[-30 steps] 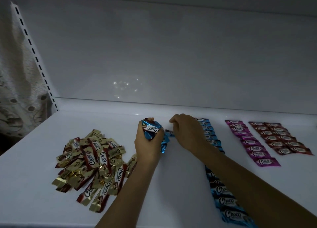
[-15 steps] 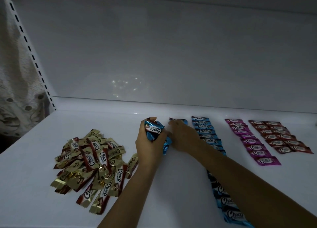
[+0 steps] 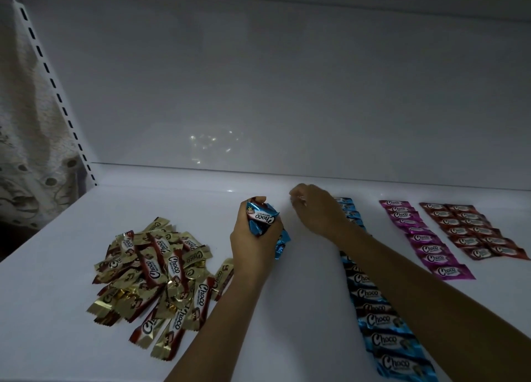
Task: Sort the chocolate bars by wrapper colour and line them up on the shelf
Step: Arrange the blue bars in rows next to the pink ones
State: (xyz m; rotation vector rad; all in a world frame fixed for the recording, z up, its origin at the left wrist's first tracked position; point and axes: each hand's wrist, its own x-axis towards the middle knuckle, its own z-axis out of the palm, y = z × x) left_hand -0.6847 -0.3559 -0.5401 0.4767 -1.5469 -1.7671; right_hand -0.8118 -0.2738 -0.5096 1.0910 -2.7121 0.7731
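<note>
My left hand point(image 3: 253, 246) stands mid-shelf, shut on a bunch of blue chocolate bars point(image 3: 263, 219). My right hand point(image 3: 319, 212) is at the back of the white shelf point(image 3: 301, 309), just left of the blue column point(image 3: 382, 324). Its fingers are pinched on a bar of which only a sliver of wrapper shows. That blue column runs from the back to the front edge, partly under my right forearm. A loose pile of gold-and-red bars point(image 3: 155, 269) lies at the left. A pink column point(image 3: 428, 243) and two dark red columns point(image 3: 471, 229) lie at the right.
A slotted metal upright point(image 3: 54, 85) and a lace curtain point(image 3: 26, 140) border the shelf on the left. The white back wall point(image 3: 287, 94) rises right behind the rows. The shelf's front edge runs along the bottom of the view.
My right hand took a blue bar from the bunch in my left hand and carried it toward the back of the shelf, left of the blue column. The left hand stayed put.
</note>
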